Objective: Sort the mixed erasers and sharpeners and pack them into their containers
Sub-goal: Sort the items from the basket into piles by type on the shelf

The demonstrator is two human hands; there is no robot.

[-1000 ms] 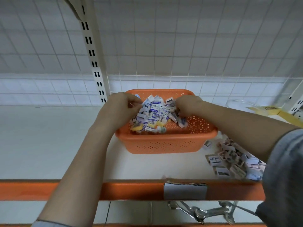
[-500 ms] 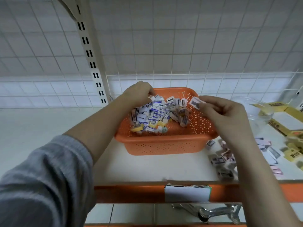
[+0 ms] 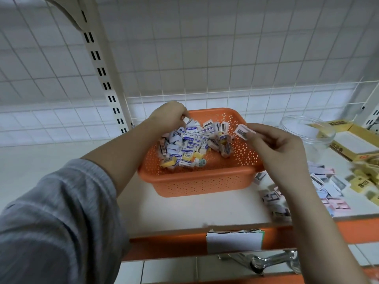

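Note:
An orange perforated basket [image 3: 196, 181] on the white shelf holds a heap of mixed erasers and sharpeners [image 3: 190, 146]. My left hand [image 3: 169, 115] is at the basket's far left corner, fingers curled down into the heap and pinching a small white piece there. My right hand [image 3: 274, 146] is over the basket's right rim and pinches a small boxed sharpener [image 3: 243, 131] between thumb and fingers. A pile of sorted sharpeners [image 3: 320, 189] lies on the shelf to the right of the basket.
A clear plastic tub [image 3: 307, 132] stands behind my right hand. Yellow cardboard boxes [image 3: 352, 140] and loose yellow packets [image 3: 363, 181] are at the far right. A slotted upright [image 3: 102, 74] and wire grid back the shelf. The orange shelf edge [image 3: 164, 244] runs in front.
My right hand has lifted out of the heap with a sharpener and moved right over the basket rim. My left hand has shifted toward the basket's far left corner.

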